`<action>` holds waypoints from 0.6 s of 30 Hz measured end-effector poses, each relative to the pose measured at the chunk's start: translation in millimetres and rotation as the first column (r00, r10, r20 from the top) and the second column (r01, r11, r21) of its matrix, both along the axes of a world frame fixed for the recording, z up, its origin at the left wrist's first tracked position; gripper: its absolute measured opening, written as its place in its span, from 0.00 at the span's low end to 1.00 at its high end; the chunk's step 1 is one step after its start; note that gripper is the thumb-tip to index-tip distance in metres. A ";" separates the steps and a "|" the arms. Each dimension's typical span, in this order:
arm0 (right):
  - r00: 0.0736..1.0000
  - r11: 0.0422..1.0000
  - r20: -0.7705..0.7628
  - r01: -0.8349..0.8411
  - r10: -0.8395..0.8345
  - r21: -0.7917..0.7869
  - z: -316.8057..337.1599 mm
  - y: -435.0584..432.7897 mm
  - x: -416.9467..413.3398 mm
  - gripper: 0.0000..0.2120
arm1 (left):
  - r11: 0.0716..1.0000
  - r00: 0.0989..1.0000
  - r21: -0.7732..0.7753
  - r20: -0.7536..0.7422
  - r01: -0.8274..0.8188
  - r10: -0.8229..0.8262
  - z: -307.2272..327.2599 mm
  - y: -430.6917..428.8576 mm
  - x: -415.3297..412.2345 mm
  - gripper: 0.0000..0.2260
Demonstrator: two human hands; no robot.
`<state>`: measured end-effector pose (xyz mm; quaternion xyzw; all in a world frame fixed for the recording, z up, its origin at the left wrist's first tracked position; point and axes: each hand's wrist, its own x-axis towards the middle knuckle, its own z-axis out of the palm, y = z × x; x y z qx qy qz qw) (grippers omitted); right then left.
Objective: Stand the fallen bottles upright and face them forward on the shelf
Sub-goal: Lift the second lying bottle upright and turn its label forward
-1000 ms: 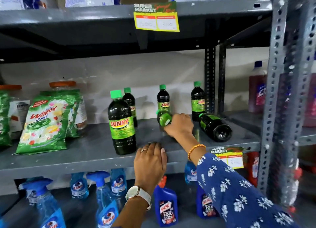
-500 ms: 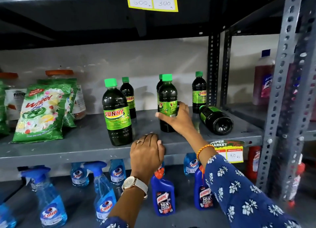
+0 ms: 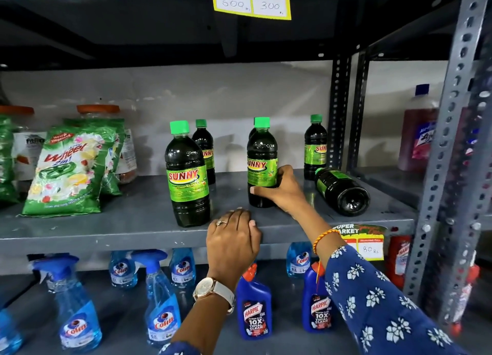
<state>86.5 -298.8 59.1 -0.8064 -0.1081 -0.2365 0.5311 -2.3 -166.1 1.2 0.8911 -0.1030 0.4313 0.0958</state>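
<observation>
Dark green-capped Sunny bottles stand on the grey middle shelf (image 3: pixel 106 227). My right hand (image 3: pixel 282 188) is wrapped around the lower part of an upright bottle (image 3: pixel 262 152) whose label faces mostly forward. One bottle (image 3: pixel 342 191) lies on its side at the right, base toward me. Another upright bottle (image 3: pixel 187 176) stands front left, label forward. Two more stand at the back (image 3: pixel 205 148) (image 3: pixel 315 148); a further one is mostly hidden behind the held bottle. My left hand (image 3: pixel 233 237) rests flat on the shelf's front edge, holding nothing.
Green Wheel detergent bags (image 3: pixel 69 168) and orange-lidded jars (image 3: pixel 98 109) fill the shelf's left. Blue Colin sprayers (image 3: pixel 159 301) and Harpic bottles (image 3: pixel 254 309) stand on the shelf below. A perforated steel upright (image 3: pixel 447 141) rises at the right, with a pink bottle (image 3: pixel 418 133) beyond.
My right hand lifted the fallen bottle from lying to upright and has turned it so the label faces more forward. The left hand stayed on the shelf edge.
</observation>
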 end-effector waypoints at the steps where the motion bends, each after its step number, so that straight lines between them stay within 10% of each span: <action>1: 1.000 1.000 -0.006 -0.006 0.006 0.007 0.0 -0.3 1.1 0.29 | 1.000 1.000 -0.001 0.003 0.001 -0.001 0.0 -0.1 0.3 0.17; 18: 0.986 0.971 -0.073 -0.129 0.147 0.203 0.2 -4.0 2.3 0.33 | 0.999 0.997 -0.045 0.081 0.021 -0.017 -7.1 -0.1 6.2 0.16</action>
